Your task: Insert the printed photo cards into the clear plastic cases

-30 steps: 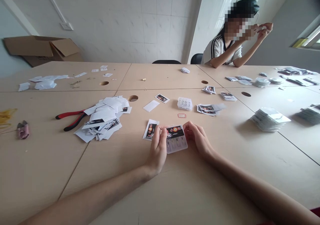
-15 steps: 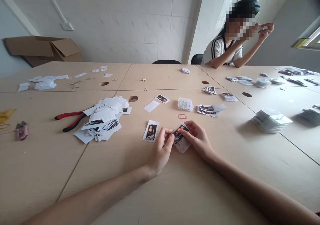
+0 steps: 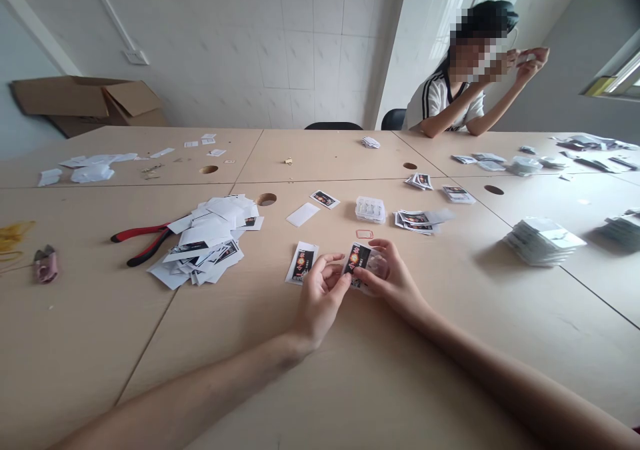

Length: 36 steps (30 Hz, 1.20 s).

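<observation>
My left hand (image 3: 321,297) and my right hand (image 3: 389,278) meet over the wooden table (image 3: 350,363), both pinching a small clear packet with a black printed card (image 3: 358,258). The packet is lifted a little off the table and tilted upright. Just left of my hands a second printed card (image 3: 302,262) lies flat. A small red loop (image 3: 364,234) lies just beyond the packet.
A heap of white and printed cards (image 3: 207,237) lies at left beside red-handled pliers (image 3: 143,242). A clear plastic box (image 3: 370,209) and card stacks (image 3: 417,219) sit beyond. Packet piles (image 3: 541,239) are at right. Another person (image 3: 463,80) sits at the far side.
The packet lay flat between my hands a second ago. Both hands have since picked it up and turned it on edge, fingers closing in on its printed card.
</observation>
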Each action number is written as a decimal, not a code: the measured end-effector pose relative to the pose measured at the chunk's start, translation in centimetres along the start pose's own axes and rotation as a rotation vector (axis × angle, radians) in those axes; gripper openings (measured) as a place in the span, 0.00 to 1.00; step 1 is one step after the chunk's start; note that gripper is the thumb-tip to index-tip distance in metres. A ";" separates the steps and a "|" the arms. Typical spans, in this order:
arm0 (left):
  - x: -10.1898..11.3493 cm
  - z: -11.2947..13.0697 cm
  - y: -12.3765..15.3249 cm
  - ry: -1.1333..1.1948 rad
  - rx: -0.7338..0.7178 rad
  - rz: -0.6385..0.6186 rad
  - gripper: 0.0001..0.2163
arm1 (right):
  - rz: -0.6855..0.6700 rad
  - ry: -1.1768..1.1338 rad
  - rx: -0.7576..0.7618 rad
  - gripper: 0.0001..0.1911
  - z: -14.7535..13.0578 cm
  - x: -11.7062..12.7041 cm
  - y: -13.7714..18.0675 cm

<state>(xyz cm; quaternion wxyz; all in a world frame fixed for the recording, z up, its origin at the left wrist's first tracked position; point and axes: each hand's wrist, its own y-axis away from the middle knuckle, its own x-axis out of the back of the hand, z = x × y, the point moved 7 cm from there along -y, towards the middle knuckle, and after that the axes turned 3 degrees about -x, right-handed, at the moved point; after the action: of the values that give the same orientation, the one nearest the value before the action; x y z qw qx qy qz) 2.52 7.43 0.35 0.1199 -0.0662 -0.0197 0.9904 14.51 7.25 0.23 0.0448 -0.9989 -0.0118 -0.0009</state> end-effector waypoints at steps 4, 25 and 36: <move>0.1 0.0 -0.2 -0.004 -0.031 -0.003 0.13 | -0.039 -0.055 0.019 0.28 -0.2 -0.7 0.3; -0.8 -0.2 -0.2 -0.111 -0.056 -0.110 0.09 | -0.035 -0.007 0.007 0.31 0.2 -0.1 0.2; -1.1 0.0 0.1 -0.117 -0.035 -0.153 0.08 | -0.110 0.029 0.015 0.23 0.0 -0.2 -0.1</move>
<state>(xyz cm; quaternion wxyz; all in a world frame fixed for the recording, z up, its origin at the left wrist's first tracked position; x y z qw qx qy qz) 3.60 7.07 0.49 0.1928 -0.0085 -0.0489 0.9800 14.30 7.34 0.28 0.0524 -0.9963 -0.0659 -0.0176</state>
